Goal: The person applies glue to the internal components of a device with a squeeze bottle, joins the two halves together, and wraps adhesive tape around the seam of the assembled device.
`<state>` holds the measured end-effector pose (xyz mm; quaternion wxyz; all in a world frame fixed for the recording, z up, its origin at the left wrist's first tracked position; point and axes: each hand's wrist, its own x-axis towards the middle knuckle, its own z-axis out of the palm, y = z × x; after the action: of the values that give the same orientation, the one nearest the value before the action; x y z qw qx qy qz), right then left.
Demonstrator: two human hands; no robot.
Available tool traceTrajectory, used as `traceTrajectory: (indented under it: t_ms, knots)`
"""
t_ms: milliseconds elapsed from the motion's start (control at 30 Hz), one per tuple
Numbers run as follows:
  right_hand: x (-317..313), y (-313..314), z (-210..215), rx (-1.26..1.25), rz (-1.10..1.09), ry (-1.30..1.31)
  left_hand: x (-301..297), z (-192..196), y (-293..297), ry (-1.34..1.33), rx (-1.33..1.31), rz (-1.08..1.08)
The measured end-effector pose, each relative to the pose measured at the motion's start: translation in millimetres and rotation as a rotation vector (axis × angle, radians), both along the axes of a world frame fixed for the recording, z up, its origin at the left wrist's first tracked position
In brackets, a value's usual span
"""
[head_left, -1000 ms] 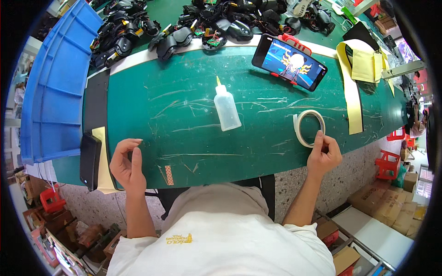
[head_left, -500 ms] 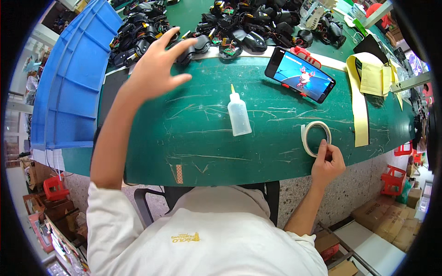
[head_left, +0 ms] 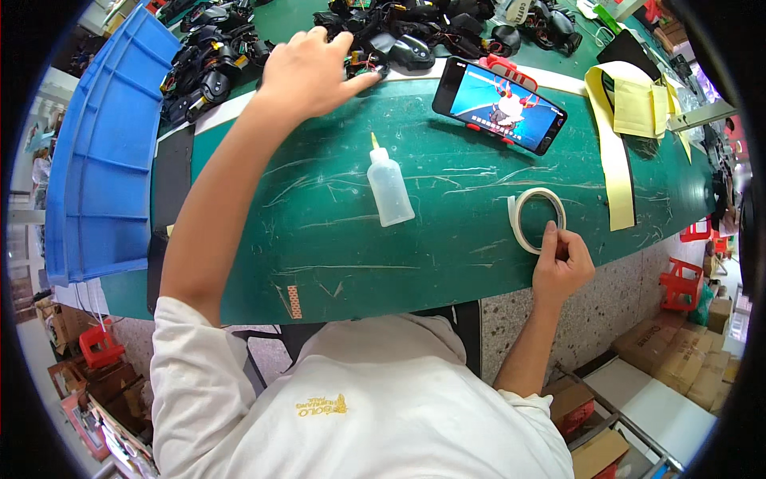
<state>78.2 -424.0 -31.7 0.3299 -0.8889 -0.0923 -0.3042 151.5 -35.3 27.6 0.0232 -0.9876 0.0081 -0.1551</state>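
Observation:
My left hand (head_left: 311, 76) reaches over the near edge of a pile of black plastic housings (head_left: 411, 52) with wires and small circuit boards. Its thumb and fingers are apart; the fingertips partly overlap the dark parts behind them, and no held thing shows. At the right, my right hand (head_left: 562, 267) pinches the near rim of a roll of whitish tape (head_left: 520, 231), its loose end standing off the left side. Between the hands, a translucent squeeze bottle (head_left: 391, 191) with a yellow nozzle lies on the green tabletop (head_left: 335, 239).
A phone (head_left: 503, 108) in a red holder shows a cartoon picture. Along the left side leans a blue plastic bin (head_left: 104, 168). Yellow paper strips (head_left: 613, 160) lie at the right. A short perforated strip (head_left: 293, 302) is near the front edge. Red stools (head_left: 681, 283) stand on the floor.
My left hand has moved right and farther in, to the pile. My right hand stays on the tape roll. The view has shifted slightly.

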Motion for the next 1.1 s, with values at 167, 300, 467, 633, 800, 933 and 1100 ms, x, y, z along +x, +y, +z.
traceTrajectory:
  t_ms: [167,300,467,633,800,933,1100]
  knots:
    - [-1,3,1,0.044,0.002,-0.02,25,4,-21,0.274,0.112,0.198]
    - [0,2,0,0.03,0.015,-0.011,28,3,-10,0.287,0.018,0.129]
    - [-1,-1,0,0.03,0.026,0.004,12,-10,-18,0.113,0.131,0.096]
    - [-1,1,2,0.035,0.025,0.003,13,-13,-14,0.036,0.079,0.096]
    - [-1,3,3,0.064,0.027,0.0,0,-1,-8,-0.098,-0.191,0.067]
    - [-1,0,2,0.035,0.048,-0.003,-23,14,-3,-0.173,-0.52,0.014]
    - [1,2,4,0.05,0.041,-0.004,-68,42,-5,-0.141,-0.74,-0.021]
